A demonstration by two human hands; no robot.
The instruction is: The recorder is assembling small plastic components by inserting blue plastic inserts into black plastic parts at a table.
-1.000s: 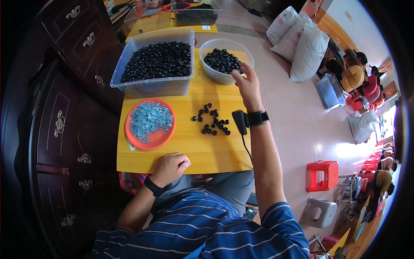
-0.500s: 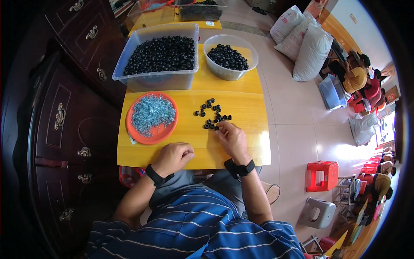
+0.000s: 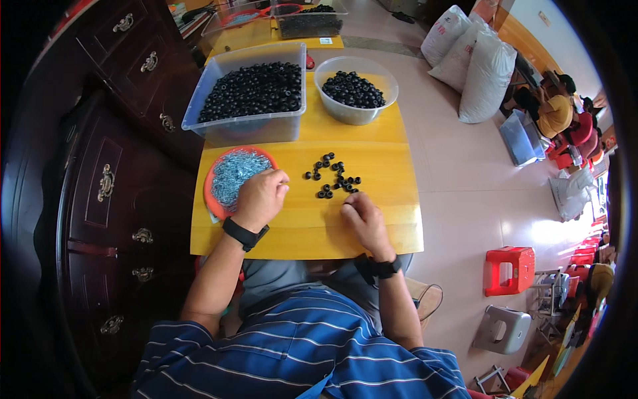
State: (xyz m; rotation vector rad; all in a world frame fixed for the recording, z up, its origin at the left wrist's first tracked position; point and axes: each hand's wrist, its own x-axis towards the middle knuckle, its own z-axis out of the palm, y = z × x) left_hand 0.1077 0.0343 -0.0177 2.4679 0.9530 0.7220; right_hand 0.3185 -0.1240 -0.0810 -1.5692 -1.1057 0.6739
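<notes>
Several small round black pieces with holes (image 3: 330,176) lie scattered on the yellow table (image 3: 302,229). Just below them my right hand (image 3: 367,221) is closed in a pinch, with a dark bit at its fingertips that looks like one of these pieces. My left hand (image 3: 261,199) hovers at the right rim of a round orange-red plate (image 3: 211,193), its fingers curled together; anything inside them is hidden. Heaped on the plate are thin silvery-blue metal pieces (image 3: 234,174), too small to tell apart.
Behind the plate stands a clear rectangular bin (image 3: 249,130) full of black pieces, beside a round clear tub (image 3: 355,114) of the same. Dark wooden cabinets (image 3: 100,219) rise at the left. White sacks (image 3: 488,76), a red stool (image 3: 510,271) and seated people (image 3: 557,113) are at the right.
My left hand has moved up and left from the table's front to the plate's edge. My right hand has drawn slightly back from the scattered black pieces. The view has shifted a little.
</notes>
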